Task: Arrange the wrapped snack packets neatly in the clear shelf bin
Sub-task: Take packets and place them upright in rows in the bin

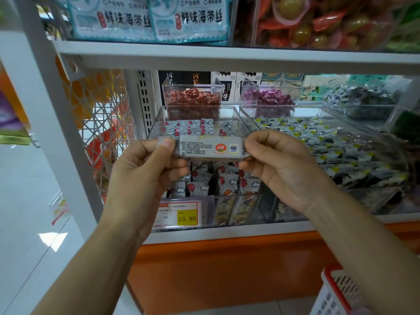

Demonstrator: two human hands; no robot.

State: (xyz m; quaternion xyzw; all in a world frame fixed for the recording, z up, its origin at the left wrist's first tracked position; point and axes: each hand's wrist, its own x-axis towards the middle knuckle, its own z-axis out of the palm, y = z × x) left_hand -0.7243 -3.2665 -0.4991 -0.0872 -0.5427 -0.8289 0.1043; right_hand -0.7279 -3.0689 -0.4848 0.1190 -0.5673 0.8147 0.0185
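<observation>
One silver-grey wrapped packet (210, 149), long and flat, with small print and a round orange logo facing the camera, is held level and crosswise over the clear shelf bin (152, 130). The left hand (145, 169) pinches its left end and the right hand (279, 164) its right end. Inside the bin lie other packets (188, 129) printed with white clouds and red balloons, flat in overlapping rows toward the back and crowded and leaning toward the front.

Packet (211, 147) over the clear bin (155, 126), second bin (375, 196) on its right.
</observation>
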